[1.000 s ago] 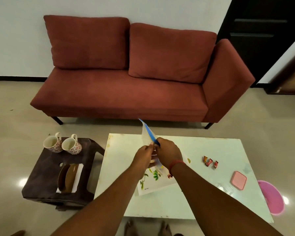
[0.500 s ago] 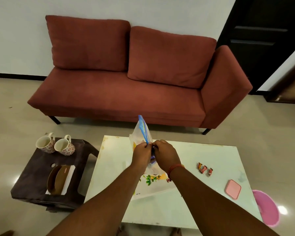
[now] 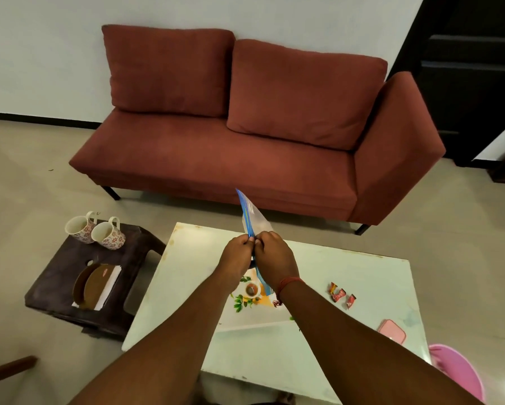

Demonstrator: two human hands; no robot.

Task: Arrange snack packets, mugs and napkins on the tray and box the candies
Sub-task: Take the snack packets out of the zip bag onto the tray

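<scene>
A: While both arms reach in from the bottom of the frame, where do the hands meet?

B: At the centre, above the pale desk (image 3: pixel 318 361). The left hand (image 3: pixel 236 258) and the right hand (image 3: pixel 276 258) come together, each grip pinched on the edge of a snack packet (image 3: pixel 252 217), a clear bag with a blue strip that stands up from the fingers toward the sofa (image 3: pixel 245 141).

A: So neither grip is apart?

B: No. Both are clamped on the packet, fingertips almost touching. A red thread circles the right wrist.

A: What lies under the hands?

B: A tray (image 3: pixel 257 318) with a flower print, flat on the desk, partly hidden by the forearms. The packet is held above it; I cannot tell whether its lower end touches the tray.

A: And the candies?

B: Three red-wrapped candies (image 3: pixel 341 295) lie loose on the desk, right of centre, well apart from the tray. Further toward the lower right lies a flat pink box (image 3: pixel 392 331), near the desk's edge.

A: The mugs?

B: Two flowered mugs (image 3: pixel 95 230) lie tipped, side by side and touching, on a dark stool (image 3: pixel 61 276) at the left of the frame. In front of them on the stool sits a brown holder with white napkins (image 3: pixel 108 285).

A: Anything else?

B: A pink tub (image 3: pixel 461 372) on the floor at the lower right corner.
</scene>
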